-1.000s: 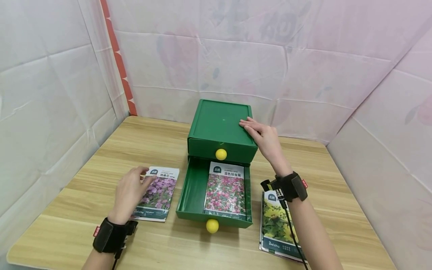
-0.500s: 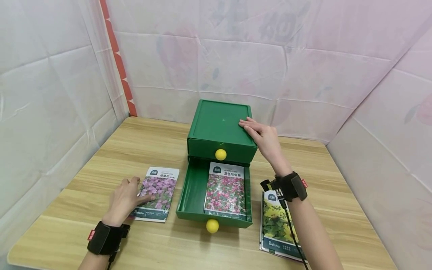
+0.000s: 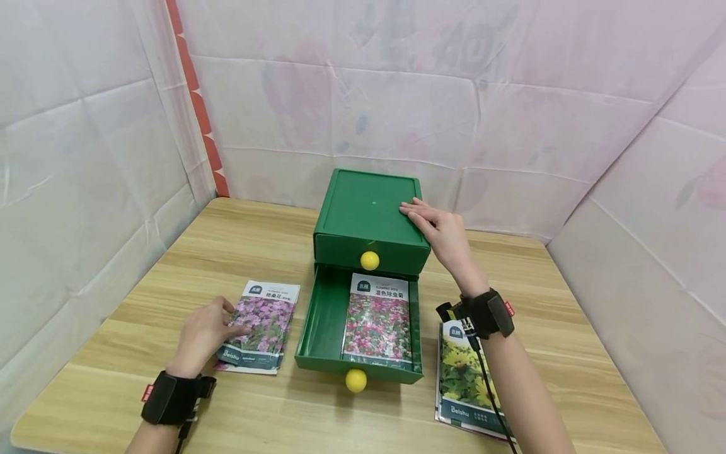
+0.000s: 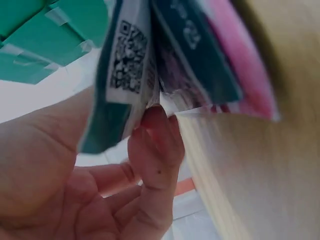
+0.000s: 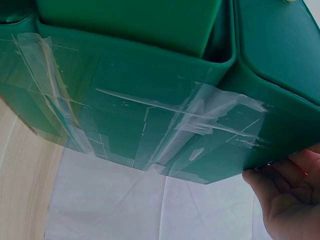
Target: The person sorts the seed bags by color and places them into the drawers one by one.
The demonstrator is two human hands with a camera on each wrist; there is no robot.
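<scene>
A green two-drawer box (image 3: 368,211) with yellow knobs stands at the middle of the wooden table (image 3: 255,239). Its lower drawer (image 3: 317,321) is pulled out and holds a red-and-pink flower seed packet (image 3: 377,321). My right hand (image 3: 439,230) rests with straight fingers on the box's top right edge; the right wrist view shows the taped box side (image 5: 150,125) and the hand (image 5: 290,200) at its corner. My left hand (image 3: 207,331) pinches the left edge of a purple flower seed packet (image 3: 266,325). In the left wrist view a fingertip (image 4: 155,145) sits under the lifted packet (image 4: 130,65).
A yellow flower seed packet (image 3: 462,372) lies on others at the front right, partly under my right forearm. The upper drawer's knob (image 3: 370,260) and the lower one (image 3: 355,380) face me. White cloth walls close in the table on three sides.
My left hand slid from on top of the purple packet down to its left edge and took hold of it. The right hand stayed on the box.
</scene>
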